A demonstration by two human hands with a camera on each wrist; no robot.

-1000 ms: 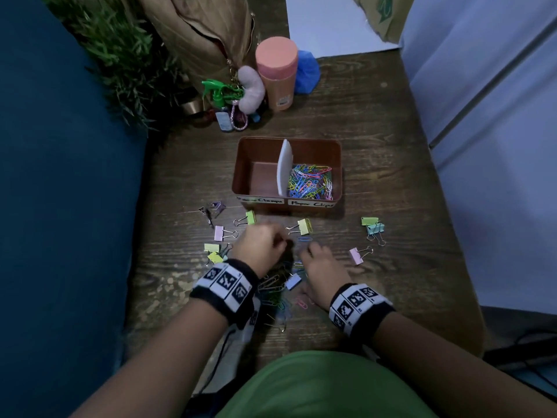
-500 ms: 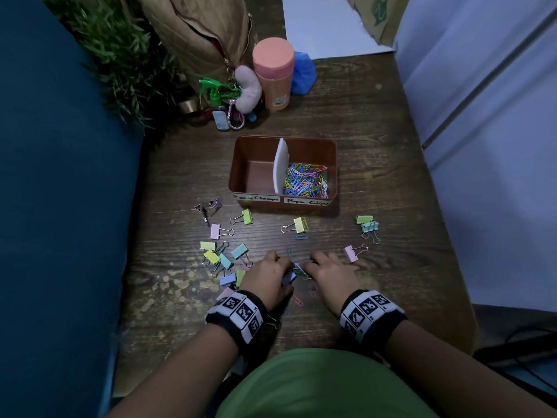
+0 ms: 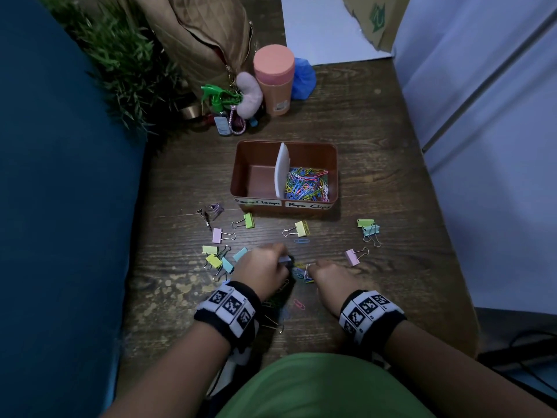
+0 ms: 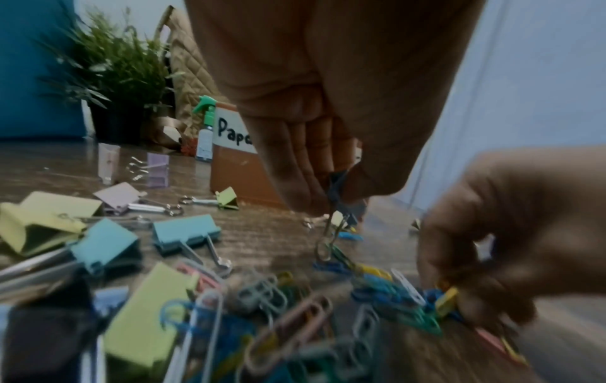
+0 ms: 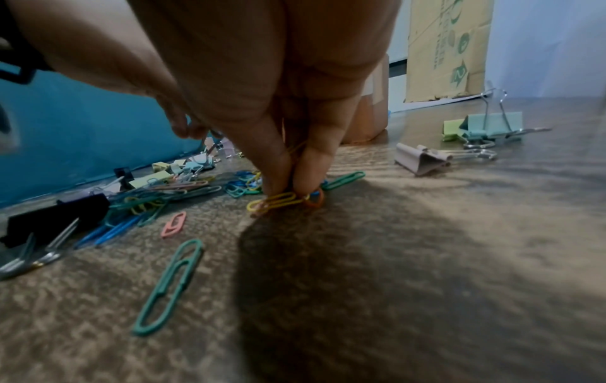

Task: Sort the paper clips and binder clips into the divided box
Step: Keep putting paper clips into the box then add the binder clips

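A brown divided box (image 3: 283,203) stands mid-table; its left half is bare, and its right half holds coloured paper clips (image 3: 306,184) behind a white divider (image 3: 281,170). Pastel binder clips (image 3: 248,220) lie scattered in front of it. My left hand (image 3: 283,260) pinches a small bluish binder clip (image 4: 334,207) just above the table, wire handles hanging down. My right hand (image 3: 310,271) pinches paper clips on the table, a yellow one (image 5: 279,200) under its fingertips. Between and below the hands lies a loose paper clip pile (image 4: 295,311).
A pink bottle (image 3: 273,79), a green spray bottle (image 3: 218,98), a tan bag (image 3: 205,34) and a plant (image 3: 120,64) crowd the back left. A blue surface (image 3: 60,206) borders the left side. Binder clips (image 3: 367,229) lie at the right.
Both hands drew back toward me from near the box to the clip pile. The left hand has taken hold of a binder clip; the right fingers have closed on paper clips.
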